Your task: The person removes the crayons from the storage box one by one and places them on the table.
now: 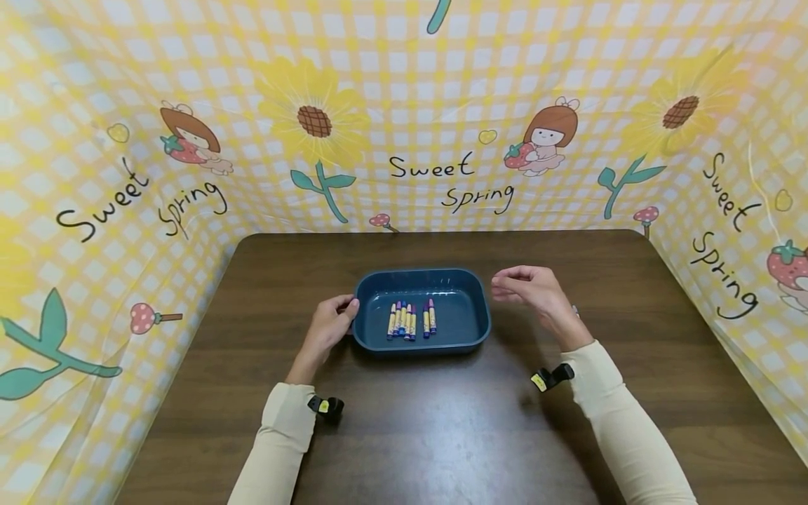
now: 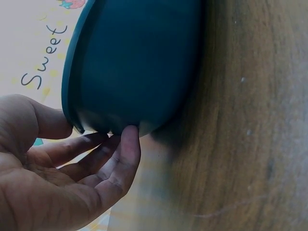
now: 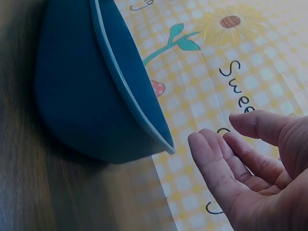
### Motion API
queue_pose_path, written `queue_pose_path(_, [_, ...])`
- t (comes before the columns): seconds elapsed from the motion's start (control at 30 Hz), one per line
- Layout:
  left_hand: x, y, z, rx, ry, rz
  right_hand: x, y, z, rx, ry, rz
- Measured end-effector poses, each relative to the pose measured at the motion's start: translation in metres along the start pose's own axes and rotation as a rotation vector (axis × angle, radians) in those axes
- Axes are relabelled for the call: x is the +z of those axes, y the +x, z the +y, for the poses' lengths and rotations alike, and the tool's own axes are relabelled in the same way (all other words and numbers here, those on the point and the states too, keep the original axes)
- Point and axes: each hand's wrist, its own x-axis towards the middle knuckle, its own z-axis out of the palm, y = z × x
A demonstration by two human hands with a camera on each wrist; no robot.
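Note:
A deep blue rectangular dish with rounded corners sits on the table. Inside it lie several crayons with blue and purple ends and yellowish wrappers, most of them in one row and a pair a little to the right. My left hand grips the dish's left end. In the left wrist view, that thumb is at the rim of the dish and the fingertips lie against the wall below. Off the right end, my right hand is held apart from the dish, loosely bent fingers holding nothing.
The brown wooden table extends around the dish on all sides. Yellow checked cloth with flowers and "Sweet Spring" lettering hangs behind the table and along both sides. A black camera band is on each wrist.

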Motion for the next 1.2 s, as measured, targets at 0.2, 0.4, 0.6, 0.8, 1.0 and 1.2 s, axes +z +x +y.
queue_pose_path(0.2, [-0.001, 0.0, 0.0, 0.025, -0.009, -0.002, 0.009, 0.003, -0.002, -0.02, 0.027, -0.032])
queue_pose_path(0.4, [-0.002, 0.0, 0.002, 0.029, -0.02, -0.01, 0.018, 0.006, -0.002, -0.045, 0.045, -0.081])
queue_pose_path(0.6, [-0.002, 0.001, 0.002, -0.002, -0.02, -0.018, 0.026, 0.008, -0.003, -0.021, -0.008, -0.09])
queue_pose_path(0.8, [-0.003, 0.002, 0.003, -0.009, -0.044, -0.04, 0.031, 0.009, -0.005, -0.011, -0.059, -0.106])
queue_pose_path(1.0, [-0.004, 0.002, 0.003, -0.009, -0.028, -0.051, 0.037, 0.012, -0.006, 0.006, -0.064, -0.117])
queue_pose_path(1.2, [-0.005, 0.001, 0.004, -0.016, -0.022, -0.055, 0.047, 0.016, -0.006, 0.034, -0.087, -0.126])
